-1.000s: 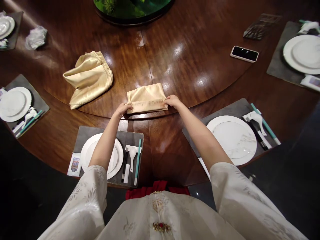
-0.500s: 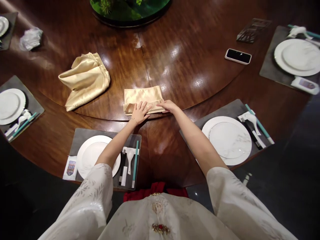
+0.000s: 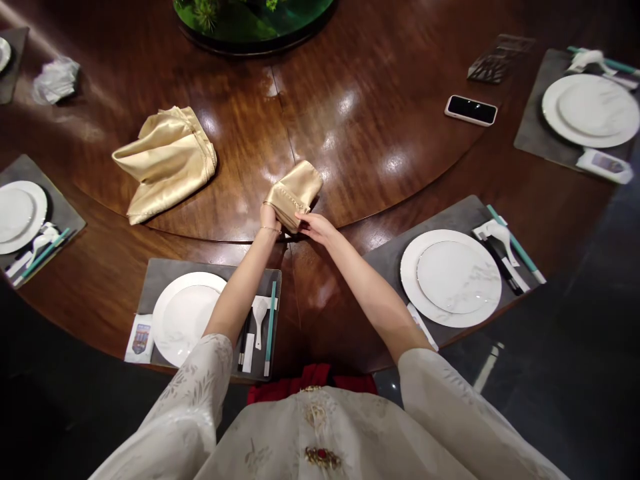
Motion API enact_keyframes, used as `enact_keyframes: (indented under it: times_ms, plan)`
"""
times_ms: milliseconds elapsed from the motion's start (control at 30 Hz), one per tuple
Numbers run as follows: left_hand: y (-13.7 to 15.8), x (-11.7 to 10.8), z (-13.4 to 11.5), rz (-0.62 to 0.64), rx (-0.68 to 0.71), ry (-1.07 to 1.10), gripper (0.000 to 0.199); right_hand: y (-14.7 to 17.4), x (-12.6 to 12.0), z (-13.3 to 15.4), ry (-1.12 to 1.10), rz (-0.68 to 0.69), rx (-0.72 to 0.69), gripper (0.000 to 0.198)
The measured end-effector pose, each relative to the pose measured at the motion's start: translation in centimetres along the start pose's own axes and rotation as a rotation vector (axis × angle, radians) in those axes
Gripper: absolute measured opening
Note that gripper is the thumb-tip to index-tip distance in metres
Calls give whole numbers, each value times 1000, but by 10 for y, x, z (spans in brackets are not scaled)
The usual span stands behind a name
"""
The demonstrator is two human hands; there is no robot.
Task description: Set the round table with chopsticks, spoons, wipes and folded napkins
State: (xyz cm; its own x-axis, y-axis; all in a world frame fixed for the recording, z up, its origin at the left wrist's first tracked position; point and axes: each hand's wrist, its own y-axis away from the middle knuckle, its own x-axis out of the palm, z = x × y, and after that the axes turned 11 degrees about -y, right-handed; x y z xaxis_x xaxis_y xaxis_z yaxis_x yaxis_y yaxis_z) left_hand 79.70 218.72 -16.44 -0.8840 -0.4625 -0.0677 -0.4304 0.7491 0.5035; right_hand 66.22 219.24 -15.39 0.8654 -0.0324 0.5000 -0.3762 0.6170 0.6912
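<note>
A folded gold satin napkin [image 3: 296, 190] is held between my two hands over the near part of the raised round wooden board. My left hand [image 3: 271, 217] grips its left lower side, with the fingers partly hidden behind the cloth. At the lower right edge, my right hand [image 3: 316, 226] pinches the folded layers between thumb and fingers. To the left lies a second, loosely folded gold napkin [image 3: 167, 163], apart from both hands.
Place settings flank my arms: a left plate [image 3: 175, 313] and a right plate [image 3: 450, 279] on grey placemats, with spoons and chopsticks. A phone [image 3: 471, 110], a clear holder [image 3: 495, 63], crumpled plastic [image 3: 56, 80] and a green centrepiece [image 3: 255, 27] are farther off.
The napkin lay flat under my left palm; now it is folded smaller, turned at an angle and gripped by both hands. My right hand has come left, closer to my left hand.
</note>
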Motion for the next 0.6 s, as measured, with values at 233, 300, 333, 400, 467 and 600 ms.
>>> enact_keyframes:
  times_ms: [233, 300, 333, 400, 467, 600]
  plan:
    - [1, 1, -3, 41, -30, 151, 37, 5, 14, -3, -116, -2, 12, 8]
    - [-3, -1, -3, 20, 19, 179, 35, 6, 13, -4, -159, 17, -2, 10]
    - [-5, -2, -3, 17, 35, 199, 35, 6, 13, -5, -176, 25, -12, 11]
    - [-8, -3, -4, 41, 54, 218, 36, 5, 12, -9, -197, 38, -35, 14]
    - [-8, -3, -3, 55, 52, 203, 38, 4, 12, -12, -204, 35, -60, 14]
    - [8, 4, 9, -15, 95, 151, 43, 1, 18, -20, -207, -54, -150, 12]
